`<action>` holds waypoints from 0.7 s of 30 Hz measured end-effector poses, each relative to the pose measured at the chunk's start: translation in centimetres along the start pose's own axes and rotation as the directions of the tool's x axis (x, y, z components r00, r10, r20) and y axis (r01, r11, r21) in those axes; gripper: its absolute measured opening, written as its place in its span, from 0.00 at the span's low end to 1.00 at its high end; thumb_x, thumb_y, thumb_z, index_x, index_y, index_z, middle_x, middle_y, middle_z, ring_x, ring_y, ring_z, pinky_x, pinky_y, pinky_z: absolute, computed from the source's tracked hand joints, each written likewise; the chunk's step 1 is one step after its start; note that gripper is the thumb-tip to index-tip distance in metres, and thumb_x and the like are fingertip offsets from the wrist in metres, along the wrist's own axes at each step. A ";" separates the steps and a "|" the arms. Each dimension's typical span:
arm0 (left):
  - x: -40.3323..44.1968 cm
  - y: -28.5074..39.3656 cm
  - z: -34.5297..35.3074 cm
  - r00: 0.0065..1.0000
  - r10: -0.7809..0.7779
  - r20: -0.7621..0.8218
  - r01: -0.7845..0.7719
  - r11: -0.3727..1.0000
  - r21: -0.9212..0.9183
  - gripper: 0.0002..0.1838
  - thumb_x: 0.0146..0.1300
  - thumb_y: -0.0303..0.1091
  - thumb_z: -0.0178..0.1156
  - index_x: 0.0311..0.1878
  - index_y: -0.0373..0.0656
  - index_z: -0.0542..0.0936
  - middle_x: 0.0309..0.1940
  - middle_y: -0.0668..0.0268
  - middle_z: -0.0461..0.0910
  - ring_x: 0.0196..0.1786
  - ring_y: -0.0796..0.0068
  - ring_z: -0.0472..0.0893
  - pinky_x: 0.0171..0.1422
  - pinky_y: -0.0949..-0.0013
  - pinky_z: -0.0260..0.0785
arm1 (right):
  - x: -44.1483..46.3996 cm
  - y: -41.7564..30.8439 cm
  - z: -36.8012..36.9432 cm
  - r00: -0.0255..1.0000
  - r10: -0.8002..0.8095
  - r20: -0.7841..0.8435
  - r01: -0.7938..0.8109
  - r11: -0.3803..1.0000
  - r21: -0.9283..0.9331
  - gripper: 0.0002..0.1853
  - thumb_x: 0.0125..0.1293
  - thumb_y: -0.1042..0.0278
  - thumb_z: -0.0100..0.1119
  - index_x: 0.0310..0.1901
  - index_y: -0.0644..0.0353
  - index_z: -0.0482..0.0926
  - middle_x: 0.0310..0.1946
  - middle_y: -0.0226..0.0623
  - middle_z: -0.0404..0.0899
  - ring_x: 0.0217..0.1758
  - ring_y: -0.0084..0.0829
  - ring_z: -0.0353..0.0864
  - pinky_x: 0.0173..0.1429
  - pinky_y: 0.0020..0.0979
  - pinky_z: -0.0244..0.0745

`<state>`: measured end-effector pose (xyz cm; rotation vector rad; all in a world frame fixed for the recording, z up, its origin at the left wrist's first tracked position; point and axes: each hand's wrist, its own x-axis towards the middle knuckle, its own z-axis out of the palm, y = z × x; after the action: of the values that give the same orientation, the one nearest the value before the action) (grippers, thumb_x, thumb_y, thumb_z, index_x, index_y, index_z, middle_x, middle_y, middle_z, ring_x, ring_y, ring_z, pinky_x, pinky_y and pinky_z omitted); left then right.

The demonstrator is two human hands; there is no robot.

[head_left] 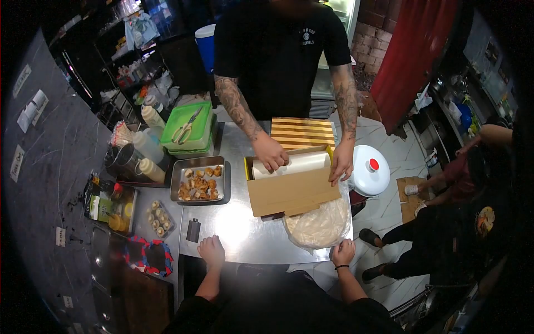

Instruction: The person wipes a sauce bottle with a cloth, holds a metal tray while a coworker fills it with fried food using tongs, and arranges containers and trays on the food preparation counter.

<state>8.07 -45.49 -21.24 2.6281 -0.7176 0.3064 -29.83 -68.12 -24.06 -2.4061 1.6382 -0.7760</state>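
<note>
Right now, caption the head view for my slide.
Left hand and right hand at a silver metal table; co-worker's hands at a brown cardboard box.

A white label [18, 163] on the grey marbled panel [41, 206] seems to read "Take Out", while the lettering [307, 37] on the black T-shirt [272, 61] and the other paper labels [33, 110] is too small to read.
</note>
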 end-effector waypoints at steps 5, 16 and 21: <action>0.0 -0.1 0.1 1.000 0.005 -0.012 -0.005 1.000 -0.009 0.18 0.64 0.41 0.48 0.22 0.40 0.72 0.25 0.59 0.72 0.34 0.58 0.70 0.41 0.58 0.58 | 0.0 -0.1 -0.1 1.000 0.010 0.011 -0.010 1.000 -0.003 0.06 0.48 0.69 0.52 0.26 0.60 0.67 0.27 0.41 0.67 0.35 0.44 0.67 0.41 0.42 0.62; 0.1 0.2 -0.2 1.000 -0.016 0.020 0.016 0.999 -0.031 0.17 0.61 0.40 0.46 0.24 0.39 0.75 0.25 0.56 0.74 0.34 0.55 0.72 0.42 0.54 0.58 | 0.0 -0.1 -0.1 1.000 -0.007 -0.031 0.006 1.000 -0.020 0.06 0.49 0.69 0.52 0.25 0.60 0.67 0.26 0.40 0.68 0.34 0.43 0.67 0.40 0.41 0.63; 0.0 0.3 -0.2 1.000 -0.020 0.011 0.020 0.999 -0.034 0.17 0.61 0.40 0.46 0.23 0.39 0.75 0.25 0.57 0.74 0.34 0.55 0.72 0.41 0.54 0.58 | 0.1 -0.2 -0.2 1.000 0.009 -0.014 -0.009 1.000 -0.017 0.06 0.49 0.69 0.52 0.25 0.60 0.68 0.26 0.40 0.68 0.34 0.43 0.67 0.40 0.42 0.63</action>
<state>7.90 -45.60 -20.96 2.6051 -0.6937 0.2729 -29.76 -68.05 -23.75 -2.4085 1.6665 -0.7821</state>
